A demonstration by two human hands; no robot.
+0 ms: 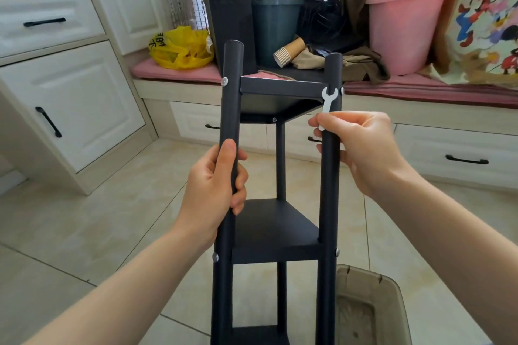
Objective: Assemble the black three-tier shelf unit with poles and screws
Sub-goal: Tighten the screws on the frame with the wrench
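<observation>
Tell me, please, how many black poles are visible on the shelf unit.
3: the left pole, gripped by the left hand; the right pole, beside the right hand holding the wrench; the rear pole between them. A fourth could be hidden, though none shows.

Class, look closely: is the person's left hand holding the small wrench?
No, the right hand pinches the wrench, while the left hand grips a pole.

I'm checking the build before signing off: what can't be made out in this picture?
Head view:
bottom shelf: cut off by the lower edge.
wrench: lower end hidden in the right hand; what its head grips is too small to tell.
rear pole: top hidden by the top shelf.
</observation>
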